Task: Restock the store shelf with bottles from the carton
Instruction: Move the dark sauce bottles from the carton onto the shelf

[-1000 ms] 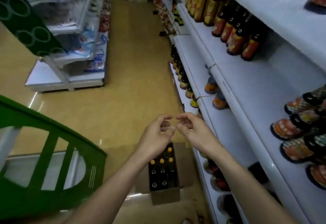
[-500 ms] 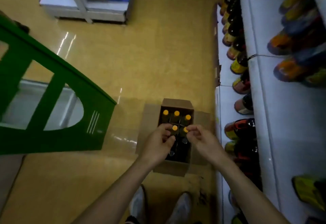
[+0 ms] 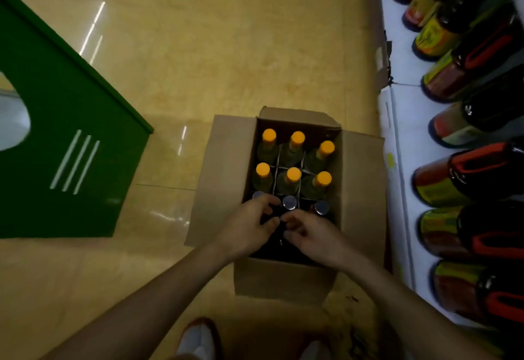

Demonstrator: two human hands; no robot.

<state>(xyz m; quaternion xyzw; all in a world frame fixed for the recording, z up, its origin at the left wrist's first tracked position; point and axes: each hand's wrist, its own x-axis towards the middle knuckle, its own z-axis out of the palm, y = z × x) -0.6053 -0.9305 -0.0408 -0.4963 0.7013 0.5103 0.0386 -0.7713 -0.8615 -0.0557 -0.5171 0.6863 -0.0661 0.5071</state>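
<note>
Both hands — left hand (image 3: 249, 227), right hand (image 3: 309, 232) — dip into the carton (image 3: 283, 280), fingers curled over upright silver-capped bottles (image 3: 289, 202); whether either grip has closed, I cannot tell.

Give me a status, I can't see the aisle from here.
Both hands, left and right, down in the carton among dark bottles; grip not visible. Six orange-capped bottles still standing inside. Nothing blocking.

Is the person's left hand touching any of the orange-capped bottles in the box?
Apart. The head view shows the left hand down at the silver-capped row, with open space between its fingers and the nearest orange-capped bottle.
</note>
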